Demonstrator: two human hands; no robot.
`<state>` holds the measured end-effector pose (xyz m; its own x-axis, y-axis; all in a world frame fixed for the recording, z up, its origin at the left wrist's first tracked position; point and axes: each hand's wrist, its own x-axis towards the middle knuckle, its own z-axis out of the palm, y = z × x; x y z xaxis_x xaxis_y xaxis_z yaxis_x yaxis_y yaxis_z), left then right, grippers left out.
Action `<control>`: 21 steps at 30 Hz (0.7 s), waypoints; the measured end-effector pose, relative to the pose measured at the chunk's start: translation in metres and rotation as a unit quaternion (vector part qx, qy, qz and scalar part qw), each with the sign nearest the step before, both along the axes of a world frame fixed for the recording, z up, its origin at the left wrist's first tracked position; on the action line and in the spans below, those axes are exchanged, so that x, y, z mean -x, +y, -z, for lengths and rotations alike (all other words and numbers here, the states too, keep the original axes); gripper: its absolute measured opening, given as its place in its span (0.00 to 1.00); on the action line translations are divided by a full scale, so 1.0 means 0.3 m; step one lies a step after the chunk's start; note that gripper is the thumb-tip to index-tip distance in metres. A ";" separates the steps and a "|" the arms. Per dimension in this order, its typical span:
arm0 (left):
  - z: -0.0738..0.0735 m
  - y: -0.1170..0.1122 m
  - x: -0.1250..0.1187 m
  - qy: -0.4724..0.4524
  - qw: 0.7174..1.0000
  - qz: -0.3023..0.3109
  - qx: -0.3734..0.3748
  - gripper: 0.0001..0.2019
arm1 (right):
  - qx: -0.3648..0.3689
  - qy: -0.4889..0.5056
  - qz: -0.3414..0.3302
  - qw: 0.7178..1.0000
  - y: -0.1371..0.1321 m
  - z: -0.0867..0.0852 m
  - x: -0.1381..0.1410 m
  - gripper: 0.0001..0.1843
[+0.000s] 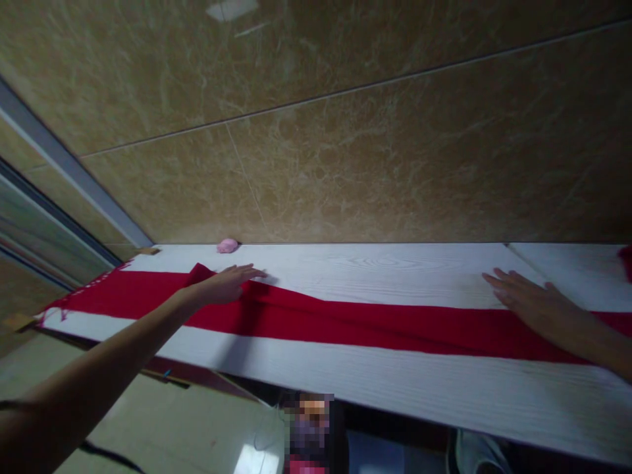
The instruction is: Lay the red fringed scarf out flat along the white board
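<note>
A long strip of red cloth lies lengthwise over a white wood-grain board. At its left end, loose threads or fringe spread along the board's edge. My left hand rests on the cloth's left part, fingers stretched out past its far edge; beside it a corner of the cloth is lifted in a small fold. Toward the right, my right hand is over the cloth's far edge, fingers extended toward the left and nothing held. Whether its palm touches the cloth I cannot tell.
A small pink lump sits by the tiled wall at the board's back edge. Dark red material shows at the far right. Below the white board are a pixelated patch and a blue-grey item. A metal frame stands left.
</note>
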<state>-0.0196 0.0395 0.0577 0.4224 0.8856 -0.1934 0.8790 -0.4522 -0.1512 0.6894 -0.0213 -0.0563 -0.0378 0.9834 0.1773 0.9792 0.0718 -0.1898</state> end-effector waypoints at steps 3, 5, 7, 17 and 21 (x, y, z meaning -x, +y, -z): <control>-0.024 0.010 -0.063 0.056 0.998 0.016 0.022 0.33 | 0.055 0.026 0.006 0.998 -0.005 0.000 0.007 0.47; -0.033 0.015 -0.083 0.084 0.996 0.020 0.022 0.25 | 0.055 0.025 0.010 0.998 -0.014 0.003 0.005 0.47; -0.038 0.018 -0.086 0.099 0.995 0.014 0.024 0.16 | 0.047 0.020 0.013 0.999 -0.022 0.002 0.004 0.47; -0.037 -0.141 0.049 -0.035 0.997 -0.026 -0.067 0.08 | 0.031 -0.001 0.010 0.999 -0.039 -0.021 0.025 0.43; 0.003 -0.253 0.078 -0.059 0.996 -0.037 -0.052 0.07 | 0.030 -0.013 0.009 0.999 -0.044 -0.040 0.038 0.41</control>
